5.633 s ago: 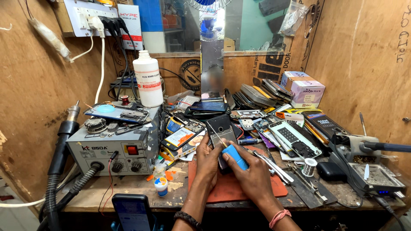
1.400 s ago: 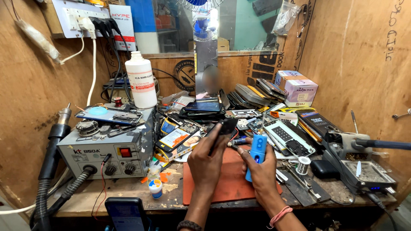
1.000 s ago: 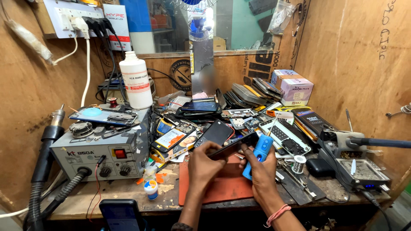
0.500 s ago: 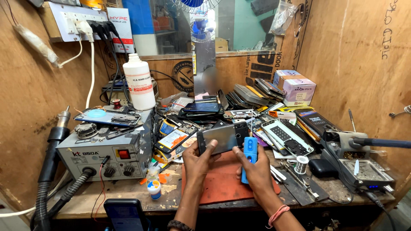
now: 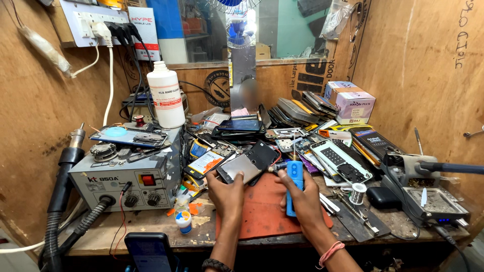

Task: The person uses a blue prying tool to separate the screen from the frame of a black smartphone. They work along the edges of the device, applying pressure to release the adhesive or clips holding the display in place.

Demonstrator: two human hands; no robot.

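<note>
Head view. Left hand is closed around the lower edge of a smartphone, fingers wrapped at its near corner; the phone is raised off the counter and tilted, its grey glossy face up, the far end pointing away and to the right. Right hand grips a blue electric screwdriver upright in a fist, thumb along the barrel; the metal tip sits just beside the phone's right edge, contact cannot be confirmed. Pink band on the right wrist, dark beaded band on the left.

Both hands are over a red work mat lying on the wooden counter. Left of the mat: a grey hot-air rework station with a red switch and two knobs, its black hose and nozzle handle standing at the far left. A flat blue-and-black phone part lies on top of the station. A white plastic bottle stands behind it, near the wall sockets. A small glue pot sits near the mat's left edge. A dark phone stands at the counter's near edge.

Right of the hands: a solder spool, a keypad handset, a stack of phone bodies and a lilac box at the back. A black tray device sits at the far right.
</note>
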